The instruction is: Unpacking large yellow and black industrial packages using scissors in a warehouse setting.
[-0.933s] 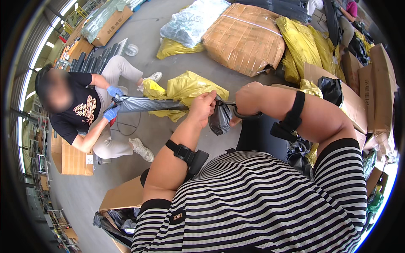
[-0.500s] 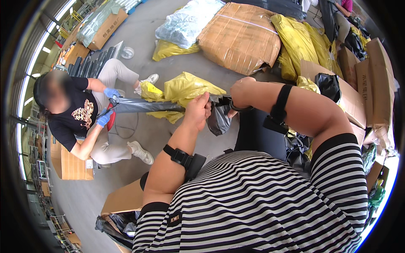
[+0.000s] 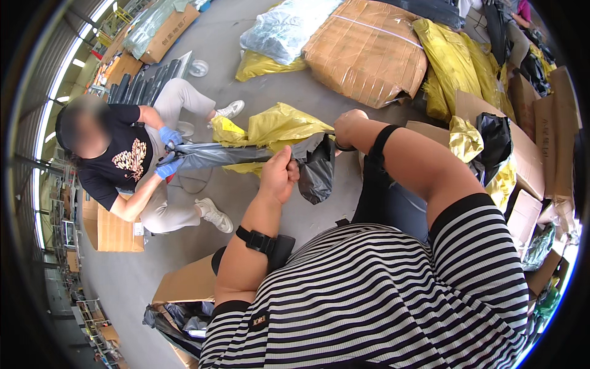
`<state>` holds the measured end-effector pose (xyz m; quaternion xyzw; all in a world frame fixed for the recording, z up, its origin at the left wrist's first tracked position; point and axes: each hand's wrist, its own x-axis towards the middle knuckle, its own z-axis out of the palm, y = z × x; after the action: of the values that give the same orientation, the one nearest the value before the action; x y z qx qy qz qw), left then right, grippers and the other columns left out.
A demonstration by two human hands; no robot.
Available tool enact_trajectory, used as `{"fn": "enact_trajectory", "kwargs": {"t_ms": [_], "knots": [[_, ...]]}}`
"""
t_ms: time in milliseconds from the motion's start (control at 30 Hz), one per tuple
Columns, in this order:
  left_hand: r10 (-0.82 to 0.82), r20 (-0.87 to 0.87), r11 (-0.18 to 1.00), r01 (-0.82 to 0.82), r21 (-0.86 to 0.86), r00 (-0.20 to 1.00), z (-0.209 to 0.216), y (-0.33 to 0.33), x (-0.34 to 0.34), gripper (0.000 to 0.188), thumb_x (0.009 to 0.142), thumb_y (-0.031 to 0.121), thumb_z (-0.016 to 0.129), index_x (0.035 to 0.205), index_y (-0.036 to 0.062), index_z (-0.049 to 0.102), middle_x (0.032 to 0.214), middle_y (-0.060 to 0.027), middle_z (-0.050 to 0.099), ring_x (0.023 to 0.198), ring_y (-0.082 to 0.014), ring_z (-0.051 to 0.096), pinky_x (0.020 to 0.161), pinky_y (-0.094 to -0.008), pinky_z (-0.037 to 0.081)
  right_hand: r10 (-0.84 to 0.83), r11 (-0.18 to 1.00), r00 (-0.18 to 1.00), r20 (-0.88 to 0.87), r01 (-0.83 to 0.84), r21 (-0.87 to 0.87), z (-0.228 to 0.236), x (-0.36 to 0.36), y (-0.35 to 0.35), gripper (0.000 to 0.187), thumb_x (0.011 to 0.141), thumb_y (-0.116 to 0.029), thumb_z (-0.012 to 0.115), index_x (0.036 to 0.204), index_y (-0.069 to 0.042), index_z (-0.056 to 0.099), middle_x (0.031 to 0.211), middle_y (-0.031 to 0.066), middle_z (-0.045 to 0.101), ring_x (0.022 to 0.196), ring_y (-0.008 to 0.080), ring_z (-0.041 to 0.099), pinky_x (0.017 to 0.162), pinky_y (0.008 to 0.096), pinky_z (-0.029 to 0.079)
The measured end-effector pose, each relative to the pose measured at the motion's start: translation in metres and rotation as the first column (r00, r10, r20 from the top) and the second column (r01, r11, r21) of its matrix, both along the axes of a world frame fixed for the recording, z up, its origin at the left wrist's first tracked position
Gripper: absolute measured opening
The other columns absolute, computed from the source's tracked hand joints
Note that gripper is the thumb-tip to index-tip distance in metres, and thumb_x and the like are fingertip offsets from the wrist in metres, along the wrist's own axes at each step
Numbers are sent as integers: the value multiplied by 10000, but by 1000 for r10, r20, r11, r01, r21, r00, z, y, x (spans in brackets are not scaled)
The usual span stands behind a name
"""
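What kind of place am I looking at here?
Probably a warehouse or packing workshop: a big strapped carton and yellow bundles lie on the grey floor, with more cardboard boxes at the right.

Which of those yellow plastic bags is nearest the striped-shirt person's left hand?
The crumpled yellow bag showing on both sides of the long grey bundle, close to the left hand; the other yellow bags lie farther off, near cardboard boxes.
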<state>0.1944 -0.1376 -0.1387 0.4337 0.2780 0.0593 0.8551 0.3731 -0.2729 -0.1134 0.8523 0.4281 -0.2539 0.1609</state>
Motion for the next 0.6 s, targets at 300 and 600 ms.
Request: {"fn": "enact_trajectory", "kwargs": {"t_ms": [300,600], "knots": [[137,-93,990,-139,-18,986,-16,16,-11,271,962,309,539,767,131,480,610,35,421,524,-84,356,498,-240,292,-102,994,991,-84,104,26,-47,16,35,713,744,-634,662,1218,-103,621,1183,53,646,1087,264,619,887,409,510],[331,84,943,-326,-71,940,-16,38,-18,265,964,286,546,786,104,473,643,2,434,570,-106,391,531,-250,329,-83,995,996,25,81,65,-26,34,14,684,732,-614,689,1167,-88,648,1161,77,653,1091,268,619,890,383,501]]}}
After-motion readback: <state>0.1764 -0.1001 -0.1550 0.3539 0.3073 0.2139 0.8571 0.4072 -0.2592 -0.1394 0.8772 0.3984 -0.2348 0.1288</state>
